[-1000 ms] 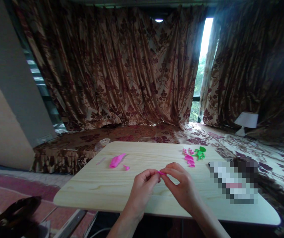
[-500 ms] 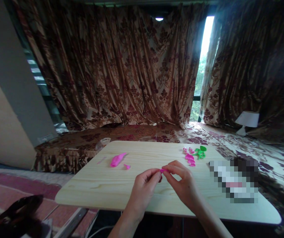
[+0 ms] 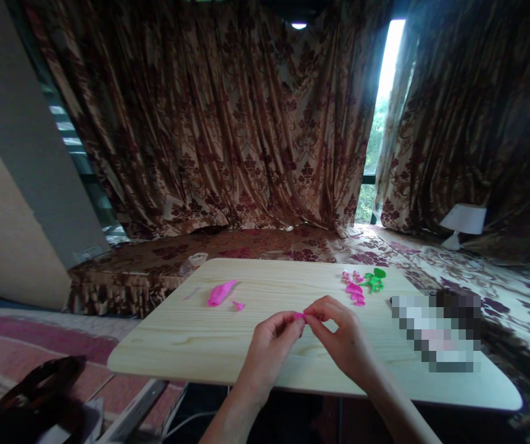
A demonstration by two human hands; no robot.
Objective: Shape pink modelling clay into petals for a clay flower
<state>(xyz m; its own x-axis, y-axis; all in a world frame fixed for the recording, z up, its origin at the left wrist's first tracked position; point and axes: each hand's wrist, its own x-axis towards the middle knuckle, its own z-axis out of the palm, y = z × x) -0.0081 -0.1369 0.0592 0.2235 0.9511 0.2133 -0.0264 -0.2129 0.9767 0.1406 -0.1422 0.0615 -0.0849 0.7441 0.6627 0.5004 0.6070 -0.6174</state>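
Between the fingertips of both hands is a small pink piece of modelling clay [image 3: 300, 316], mostly hidden by the fingers. My left hand [image 3: 271, 342] pinches it from the left, thumb and forefinger pressed together. My right hand [image 3: 336, 330] pinches its other side, fingertips touching those of the left. Both hands are just above the wooden table. Over to the left lie a large pink lump [image 3: 221, 294], drawn to a point at one end, and a small pink scrap [image 3: 239, 306]. Beyond my right hand lie flattened pink pieces [image 3: 355, 293] and green leaf-like pieces [image 3: 376, 280].
The pale wooden table [image 3: 176, 351] has rounded corners. Small pink-and-white pieces [image 3: 347, 276] lie near its far right side. A blurred-out object [image 3: 435, 336] rests at the right edge. Behind stand a clear container [image 3: 194, 263], a white lamp [image 3: 463, 220] and patterned curtains [image 3: 246, 123].
The view has tilted down slightly. Both hands still pinch the pink piece, with only a slight shift of the fingers; the things on the table lie as before.
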